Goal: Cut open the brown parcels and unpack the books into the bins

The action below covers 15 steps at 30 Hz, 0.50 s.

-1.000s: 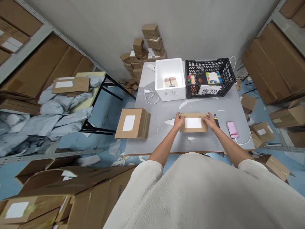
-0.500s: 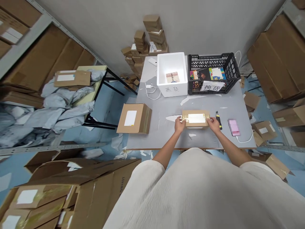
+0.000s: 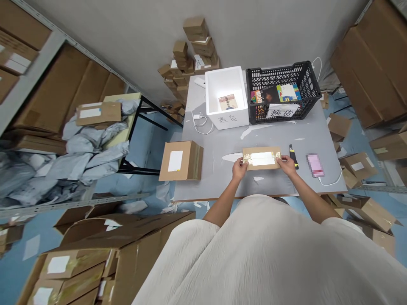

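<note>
A small taped cardboard box [image 3: 261,166] with a white label on its top face is between my hands, over the front part of the grey table. My left hand [image 3: 239,168] is closed on its left end, and my right hand [image 3: 287,164] grips the right end. Shiny tape shows at both ends of the label. Just right of my right hand lies a black and yellow box cutter [image 3: 293,157]. Farther right, a pink phone [image 3: 315,165] rests on the table with a white cable plugged in.
A larger labelled carton [image 3: 180,161] stands at the table's left edge. Along the back are a white foam bin [image 3: 227,97] and a black plastic crate [image 3: 282,94], both holding books. Grey parcels [image 3: 76,157] fill the left side; a big open carton [image 3: 152,250] stands at lower left.
The small box has tilted slightly, showing more of its top face and less of its front side. Both hands keep their hold. The camera view has shifted a little.
</note>
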{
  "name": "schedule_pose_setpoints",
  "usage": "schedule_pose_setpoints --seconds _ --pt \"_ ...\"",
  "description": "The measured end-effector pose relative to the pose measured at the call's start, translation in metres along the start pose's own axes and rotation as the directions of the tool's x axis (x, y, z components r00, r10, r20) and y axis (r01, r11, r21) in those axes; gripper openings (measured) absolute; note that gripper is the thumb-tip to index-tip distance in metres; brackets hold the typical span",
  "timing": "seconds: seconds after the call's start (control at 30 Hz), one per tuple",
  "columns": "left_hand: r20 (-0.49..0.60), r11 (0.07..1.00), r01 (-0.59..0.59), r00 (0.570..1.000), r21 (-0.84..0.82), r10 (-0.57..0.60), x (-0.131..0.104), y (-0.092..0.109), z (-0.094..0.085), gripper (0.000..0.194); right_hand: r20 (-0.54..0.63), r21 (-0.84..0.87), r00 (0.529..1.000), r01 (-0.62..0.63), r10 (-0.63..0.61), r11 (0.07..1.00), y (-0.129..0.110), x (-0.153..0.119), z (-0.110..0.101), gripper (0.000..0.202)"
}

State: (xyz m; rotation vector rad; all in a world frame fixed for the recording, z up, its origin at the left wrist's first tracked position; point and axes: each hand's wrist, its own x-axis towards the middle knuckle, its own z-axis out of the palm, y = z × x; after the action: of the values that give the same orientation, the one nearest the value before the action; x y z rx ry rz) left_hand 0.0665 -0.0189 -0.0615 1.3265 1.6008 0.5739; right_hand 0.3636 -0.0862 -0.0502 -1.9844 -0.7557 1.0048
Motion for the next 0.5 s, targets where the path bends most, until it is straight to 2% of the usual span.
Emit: schedule_pose_setpoints --seconds 0.2,0.3,0.37,0.5 --pt "-0.017 0.999 -0.031 0.999 0.008 0.031 0.001 0.000 0.001 0.045 -0.001 -0.070 1.000 0.006 -0.006 0.998 -0.004 0.006 -0.005 0.036" --pt "-0.035 0.997 -0.063 0.997 0.037 0.064 -0.001 0.003 0.003 0.042 0.008 -0.137 1.000 0.005 -0.004 0.991 -0.005 0.012 -0.008 0.045" --pt "-0.056 0.995 -0.077 0.995 0.062 0.080 -0.002 0.004 0.005 0.042 0.035 -0.175 0.999 0.016 -0.010 0.985 -0.004 0.018 -0.010 0.052" --pt "-0.075 0.996 -0.084 0.993 0.036 0.086 -0.004 0.005 0.009 0.040 0.112 -0.183 0.993 0.049 -0.029 0.982 -0.003 0.025 -0.011 0.047"
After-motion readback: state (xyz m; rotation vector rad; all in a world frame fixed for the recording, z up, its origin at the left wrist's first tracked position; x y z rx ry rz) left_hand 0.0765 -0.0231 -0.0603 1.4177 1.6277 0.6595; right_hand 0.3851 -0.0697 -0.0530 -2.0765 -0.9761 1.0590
